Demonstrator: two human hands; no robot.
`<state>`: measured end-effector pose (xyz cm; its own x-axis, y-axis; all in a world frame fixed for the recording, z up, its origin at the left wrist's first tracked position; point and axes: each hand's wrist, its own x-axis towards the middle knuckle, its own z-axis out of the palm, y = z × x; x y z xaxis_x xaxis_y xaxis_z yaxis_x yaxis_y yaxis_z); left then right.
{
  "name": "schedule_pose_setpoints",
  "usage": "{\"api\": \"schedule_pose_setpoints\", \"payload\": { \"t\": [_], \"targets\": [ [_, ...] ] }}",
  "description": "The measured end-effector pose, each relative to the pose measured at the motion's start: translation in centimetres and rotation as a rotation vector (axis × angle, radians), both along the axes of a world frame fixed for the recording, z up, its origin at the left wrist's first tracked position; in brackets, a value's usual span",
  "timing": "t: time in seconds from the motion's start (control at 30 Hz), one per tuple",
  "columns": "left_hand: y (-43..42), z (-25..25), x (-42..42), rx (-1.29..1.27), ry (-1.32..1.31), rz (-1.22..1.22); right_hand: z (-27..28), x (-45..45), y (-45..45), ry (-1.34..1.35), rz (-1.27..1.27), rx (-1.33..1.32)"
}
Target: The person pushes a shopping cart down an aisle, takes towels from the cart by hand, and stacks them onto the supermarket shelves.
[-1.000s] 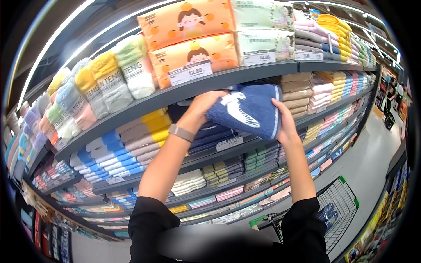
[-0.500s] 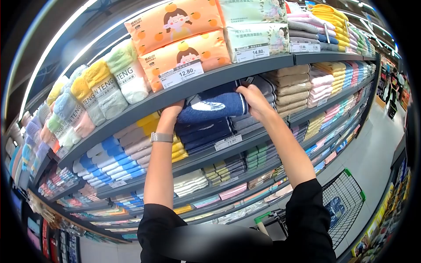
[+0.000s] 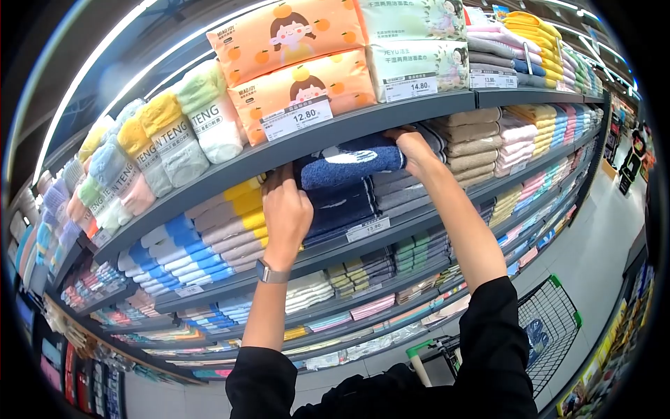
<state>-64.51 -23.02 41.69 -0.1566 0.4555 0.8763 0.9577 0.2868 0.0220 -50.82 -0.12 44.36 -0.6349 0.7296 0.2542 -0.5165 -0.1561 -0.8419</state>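
A folded navy towel [image 3: 335, 172] with a white patch on top rests on a stack of dark navy towels [image 3: 342, 211]. My right hand [image 3: 420, 155] is closed on the towel's right end. At its left end is my left hand [image 3: 287, 209], knuckles up and fingers reaching into the narrow space beside the yellow-edged towels [image 3: 252, 218]. Those fingers look extended, though their tips are in shadow under the upper shelf [image 3: 391, 113]. Grey towels [image 3: 401, 197] lie right of the navy stack.
Orange tissue packs [image 3: 303, 87] and green packs [image 3: 412, 66] stand on the shelf above. Brown towels [image 3: 473, 143] are piled to the right. A wire shopping cart [image 3: 555, 321] with a blue item stands at lower right. People are farther down the aisle.
My left hand has come off the towel's left end, turning knuckles up beside it. The towel has dropped slightly onto the stack, with my right hand still on it.
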Motion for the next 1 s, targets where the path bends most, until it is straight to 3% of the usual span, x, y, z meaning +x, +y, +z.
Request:
{"api": "schedule_pose_setpoints", "payload": {
  "t": [0.23,0.47,0.57,0.7,0.83,0.93,1.0],
  "targets": [
    [0.5,-0.4,1.3,-0.018,0.285,0.059,0.3,-0.3,0.1,0.052,0.033,-0.055],
    [3.9,1.2,-0.4,-0.134,0.127,-0.168,1.0,-0.4,-0.3,0.045,0.124,-0.052],
    [5.1,2.0,-1.7,-0.188,0.176,-0.161,1.0,-0.4,-0.1,-0.03,0.17,-0.042],
    [5.8,1.8,-3.0,-0.242,-0.006,-0.228,1.3,-0.6,-1.3,-0.006,0.139,-0.027],
    [4.7,1.0,-1.6,-0.178,0.086,-0.163,1.8,-1.5,-1.2,0.0,0.186,-0.019],
    [4.3,0.8,-1.1,-0.292,0.039,-0.026,2.0,-2.9,-1.3,-0.024,0.153,0.011],
    [4.5,0.7,-1.0,-0.169,0.179,-0.069,2.3,-4.1,-1.6,-0.071,0.109,0.068]
  ]
}}
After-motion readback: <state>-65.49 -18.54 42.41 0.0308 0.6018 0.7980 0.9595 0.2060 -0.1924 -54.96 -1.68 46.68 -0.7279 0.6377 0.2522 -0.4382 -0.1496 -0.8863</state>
